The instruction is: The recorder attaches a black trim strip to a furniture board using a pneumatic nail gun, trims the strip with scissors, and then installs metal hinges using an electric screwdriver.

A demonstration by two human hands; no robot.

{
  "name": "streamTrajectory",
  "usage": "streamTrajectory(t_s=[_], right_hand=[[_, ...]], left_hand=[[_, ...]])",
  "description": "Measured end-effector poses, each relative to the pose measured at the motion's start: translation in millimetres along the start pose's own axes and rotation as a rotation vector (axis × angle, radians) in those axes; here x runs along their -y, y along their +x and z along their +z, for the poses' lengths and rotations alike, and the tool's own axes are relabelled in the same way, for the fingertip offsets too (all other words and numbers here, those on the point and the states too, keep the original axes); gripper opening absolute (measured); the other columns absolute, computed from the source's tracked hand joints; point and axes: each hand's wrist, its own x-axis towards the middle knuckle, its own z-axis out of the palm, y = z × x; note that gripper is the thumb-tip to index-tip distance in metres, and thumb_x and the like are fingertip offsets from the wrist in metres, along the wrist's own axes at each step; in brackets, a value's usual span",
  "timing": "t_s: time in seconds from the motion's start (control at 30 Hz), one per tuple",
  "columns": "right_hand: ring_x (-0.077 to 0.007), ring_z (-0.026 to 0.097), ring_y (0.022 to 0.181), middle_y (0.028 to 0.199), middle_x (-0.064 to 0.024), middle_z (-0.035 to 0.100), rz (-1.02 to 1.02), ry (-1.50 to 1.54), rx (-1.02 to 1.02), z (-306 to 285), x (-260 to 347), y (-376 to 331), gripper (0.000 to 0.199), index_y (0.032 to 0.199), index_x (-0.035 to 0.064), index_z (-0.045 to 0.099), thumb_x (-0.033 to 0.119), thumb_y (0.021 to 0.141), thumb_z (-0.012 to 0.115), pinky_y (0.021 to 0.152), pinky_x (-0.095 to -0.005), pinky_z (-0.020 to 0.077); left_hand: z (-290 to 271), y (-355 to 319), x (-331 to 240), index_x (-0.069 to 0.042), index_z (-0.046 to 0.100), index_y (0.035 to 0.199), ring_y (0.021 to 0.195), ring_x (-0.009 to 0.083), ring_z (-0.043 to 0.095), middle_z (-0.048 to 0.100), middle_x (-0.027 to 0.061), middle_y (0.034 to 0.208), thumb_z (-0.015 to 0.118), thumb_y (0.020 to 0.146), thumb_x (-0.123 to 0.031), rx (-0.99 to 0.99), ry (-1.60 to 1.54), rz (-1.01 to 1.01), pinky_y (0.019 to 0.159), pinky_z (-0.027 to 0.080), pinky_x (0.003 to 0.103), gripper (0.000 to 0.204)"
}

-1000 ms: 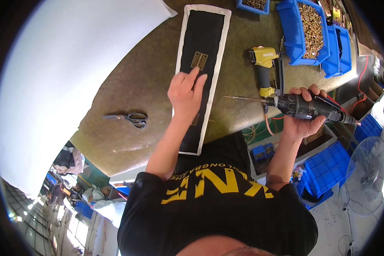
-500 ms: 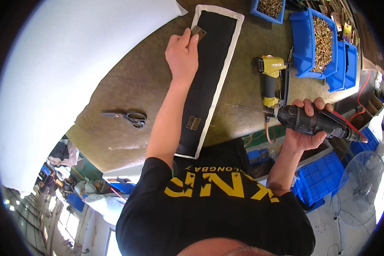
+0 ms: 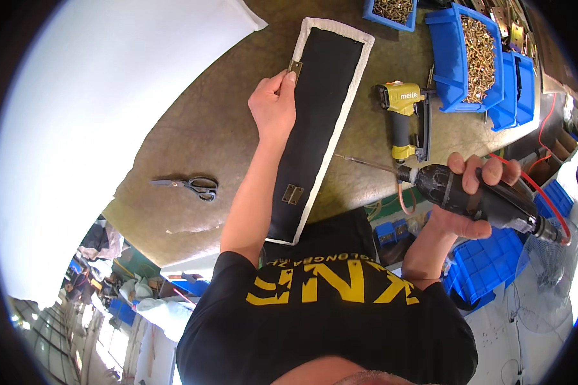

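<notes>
My left hand (image 3: 273,109) pinches a small bronze-coloured hinge (image 3: 295,68) between thumb and fingers, at the left edge of a long panel (image 3: 327,83), near its far end. The panel has a black face and a folded white fabric border. Another hinge (image 3: 293,194) lies on its near part. On the right, my right hand (image 3: 455,221) is wrapped round a black air screwdriver (image 3: 446,186) with a red hose. Its long thin bit (image 3: 366,162) points left, the tip close to the panel's right border. My forearm hides part of the panel's left edge.
A yellow-and-black staple gun (image 3: 401,119) lies right of the panel. Blue bins (image 3: 448,58) of brass-coloured screws stand at the far right, with metal hinges beyond. Scissors (image 3: 199,186) lie left on the brown table (image 3: 192,122). White sheeting (image 3: 96,109) covers the far left.
My left hand has turned the hinge and brought it to the panel's left edge. The screwdriver has tilted, its rear end lower, and my right-hand grip has shifted slightly. The whole view has moved a little.
</notes>
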Motion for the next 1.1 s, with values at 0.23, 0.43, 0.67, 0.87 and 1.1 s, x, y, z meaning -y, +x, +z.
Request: streamTrajectory(t_s=[0.23,0.43,0.67,0.87,1.1], right_hand=[[-0.0122,0.057,0.092,0.113,0.0051,0.055,0.057,0.353,0.250,-4.6,-20.9,45.3,0.086,0.135,0.0147,0.047,0.029,0.064,0.095,0.092,-0.0397,0.0398],[-0.0190,0.058,0.101,0.125,-0.0024,0.056,-0.029,-0.028,0.262,12.9,-29.4,78.5,0.060,0.130,0.0160,0.056,0.019,0.074,0.076,0.103,-0.0478,0.0365],[-0.0299,0.064,0.096,0.119,-0.0280,0.059,-0.190,-0.116,0.381,32.3,-82.4,110.3,0.053,0.126,0.0000,0.048,0.000,0.078,0.070,0.091,-0.0497,0.0511],[-0.0268,0.064,0.096,0.117,-0.0257,0.060,-0.166,-0.176,0.417,37.9,-108.0,119.5,0.050,0.125,0.0006,0.047,0.000,0.080,0.069,0.091,-0.0429,0.0531],[-0.0236,0.064,0.097,0.118,-0.0224,0.061,-0.064,-0.212,0.355,43.0,-119.0,116.1,0.048,0.123,0.0019,0.046,-0.006,0.079,0.065,0.092,-0.0402,0.0528]], left_hand=[[3.0,14.4,-2.6,-0.006,0.074,0.107,0.063,0.0183,0.055,0.058,0.0094,0.068,0.068,0.091,-0.019,0.048,-0.085,0.015,0.064,0.045,0.031,0.022],[12.0,13.4,-3.2,-0.008,0.074,0.109,0.061,0.0183,0.054,0.056,0.0095,0.067,0.067,0.091,-0.019,0.054,-0.110,0.024,0.062,0.045,0.032,0.022],[8.5,15.6,2.3,-0.009,0.074,0.109,0.060,0.0186,0.055,0.056,0.0090,0.066,0.067,0.091,-0.020,0.058,-0.136,-0.003,0.062,0.045,0.033,0.022],[6.9,15.5,1.7,-0.010,0.074,0.108,0.062,0.0199,0.057,0.057,0.0090,0.068,0.067,0.091,-0.021,0.068,-0.137,-0.039,0.063,0.046,0.034,0.021],[7.9,16.1,0.5,-0.011,0.075,0.106,0.064,0.0227,0.060,0.060,0.0100,0.070,0.067,0.090,-0.021,0.060,-0.126,-0.039,0.064,0.047,0.035,0.020]])
